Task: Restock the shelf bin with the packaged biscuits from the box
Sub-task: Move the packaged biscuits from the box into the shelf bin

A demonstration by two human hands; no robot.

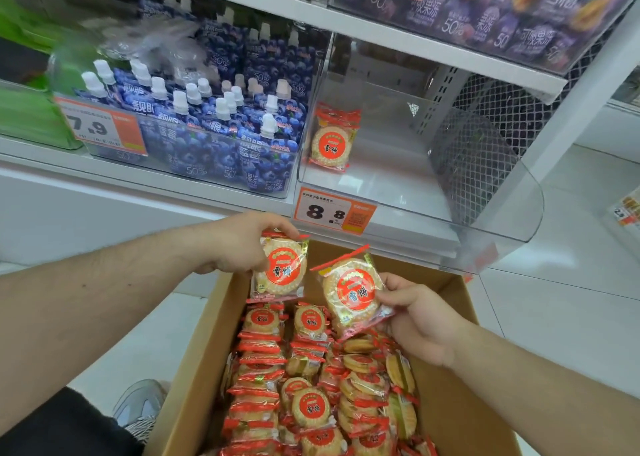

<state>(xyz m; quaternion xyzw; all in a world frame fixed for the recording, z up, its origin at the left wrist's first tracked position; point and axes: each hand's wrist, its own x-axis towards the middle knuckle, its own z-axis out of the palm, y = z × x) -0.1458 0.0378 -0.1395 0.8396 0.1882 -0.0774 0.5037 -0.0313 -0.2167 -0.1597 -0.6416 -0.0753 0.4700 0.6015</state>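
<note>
Left hand [239, 244] pinching one biscuit pack [282, 270], right hand [419, 320] pinching another [353, 291], both above box [194, 379]

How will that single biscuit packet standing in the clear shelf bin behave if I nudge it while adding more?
The biscuit packet stands upright on its narrow edge against the clear bin wall, so it will probably tip. Its glossy wrapper likely slides easily on the smooth floor. The round biscuits inside look stiff but brittle, so push gently.
</note>
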